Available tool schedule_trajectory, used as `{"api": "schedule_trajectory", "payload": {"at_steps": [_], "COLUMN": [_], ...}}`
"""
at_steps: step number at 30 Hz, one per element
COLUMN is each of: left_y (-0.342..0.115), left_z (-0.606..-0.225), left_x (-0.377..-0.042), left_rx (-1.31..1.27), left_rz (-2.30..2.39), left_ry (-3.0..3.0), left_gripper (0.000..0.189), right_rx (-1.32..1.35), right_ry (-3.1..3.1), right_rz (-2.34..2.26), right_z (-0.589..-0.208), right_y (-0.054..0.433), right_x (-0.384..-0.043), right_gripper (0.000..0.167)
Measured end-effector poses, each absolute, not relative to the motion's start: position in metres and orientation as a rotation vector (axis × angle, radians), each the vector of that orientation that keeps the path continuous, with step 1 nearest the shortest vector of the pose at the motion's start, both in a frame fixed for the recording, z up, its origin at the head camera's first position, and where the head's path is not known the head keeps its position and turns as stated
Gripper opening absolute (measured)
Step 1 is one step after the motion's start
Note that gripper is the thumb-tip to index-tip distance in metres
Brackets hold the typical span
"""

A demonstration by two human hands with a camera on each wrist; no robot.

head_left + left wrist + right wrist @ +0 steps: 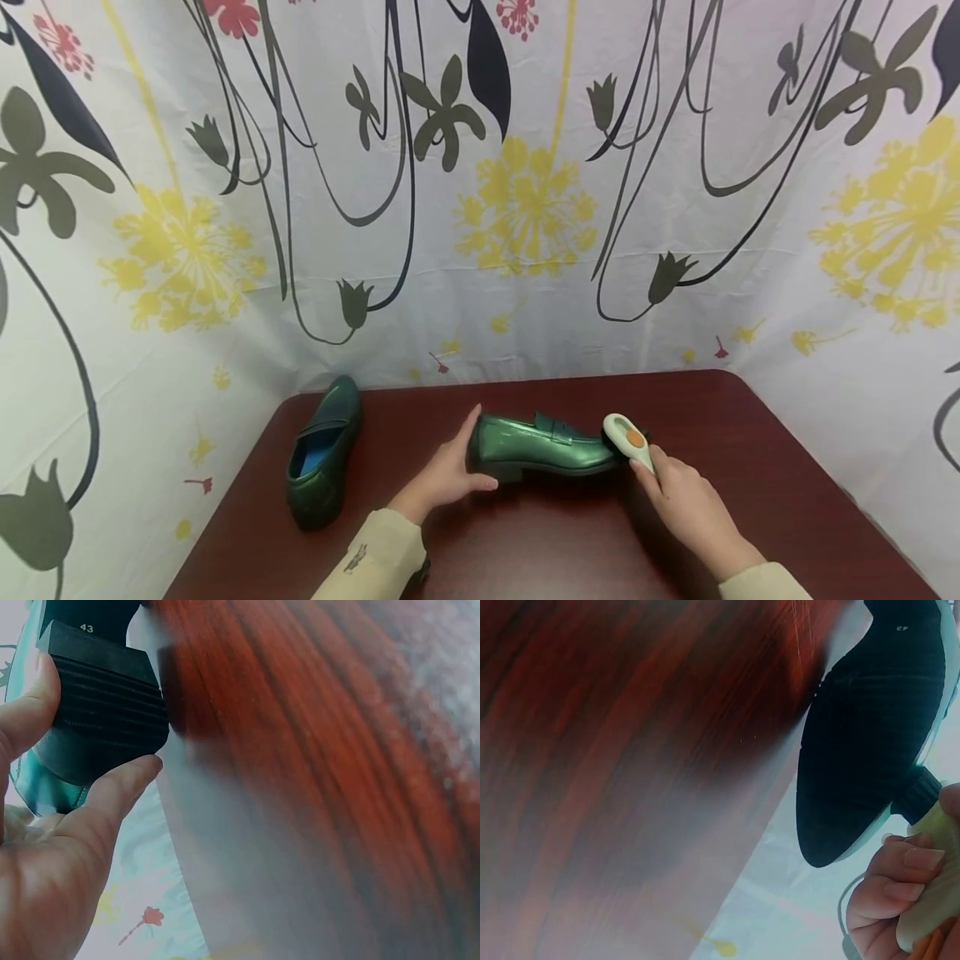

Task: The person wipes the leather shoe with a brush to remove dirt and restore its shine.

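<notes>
A shiny green loafer (pixel 517 446) lies side-on in the head view, its toe to the right. My left hand (pixel 450 471) grips it at the back, with thumb and fingers around the heel (pixel 105 712). The dark ridged sole (pixel 870 750) faces the right wrist camera, above the tabletop. In my right hand (pixel 690 504) is a small brush (pixel 617 429) with a pale handle and an orange inset. Its dark bristles (pixel 916 793) meet the side of the shoe near the toe.
A second green loafer (pixel 322 458) with a blue insole stands at the left of the dark red wooden table (pixel 525 550). White floral cloth (pixel 480 333) hangs close behind the table's back edge and along both sides.
</notes>
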State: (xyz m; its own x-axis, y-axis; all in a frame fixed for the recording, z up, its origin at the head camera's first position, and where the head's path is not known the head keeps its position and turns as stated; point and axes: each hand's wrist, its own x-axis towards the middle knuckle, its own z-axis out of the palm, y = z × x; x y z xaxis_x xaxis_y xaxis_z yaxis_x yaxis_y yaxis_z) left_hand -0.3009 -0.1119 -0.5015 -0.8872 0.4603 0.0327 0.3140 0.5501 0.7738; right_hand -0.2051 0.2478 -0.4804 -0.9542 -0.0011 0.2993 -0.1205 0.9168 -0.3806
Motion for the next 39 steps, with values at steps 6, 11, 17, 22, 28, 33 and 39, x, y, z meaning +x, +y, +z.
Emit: {"api": "schedule_trajectory", "payload": {"at_steps": [6, 11, 17, 22, 28, 33, 39], "left_y": [-0.111, -0.112, -0.112, -0.113, -0.113, -0.113, -0.112], "left_z": [-0.499, -0.498, -0.497, -0.497, -0.497, -0.496, -0.499], "left_x": [-0.301, -0.301, -0.301, -0.301, -0.302, -0.301, -0.301], "left_rx": [0.643, 0.625, 0.621, 0.627, 0.629, 0.627, 0.629], "left_rz": [1.248, 1.259, 1.27, 1.261, 1.248, 1.262, 1.25], "left_ry": [2.59, 2.587, 2.569, 2.569, 2.584, 2.567, 2.575], "left_gripper": [0.121, 0.119, 0.118, 0.118, 0.117, 0.118, 0.118], "right_rx": [0.091, 0.094, 0.075, 0.075, 0.093, 0.113, 0.116], "right_ry": [-2.78, -2.8, -2.807, -2.83, -2.837, -2.845, -2.838], "right_rz": [0.593, 0.608, 0.628, 0.637, 0.628, 0.624, 0.637], "right_z": [-0.479, -0.479, -0.479, -0.478, -0.476, -0.476, -0.477], "right_y": [0.244, 0.238, 0.233, 0.23, 0.222, 0.213, 0.204], "right_x": [-0.203, -0.201, -0.201, -0.202, -0.202, -0.203, -0.202], "right_gripper": [0.046, 0.055, 0.052, 0.05, 0.049, 0.052, 0.051]}}
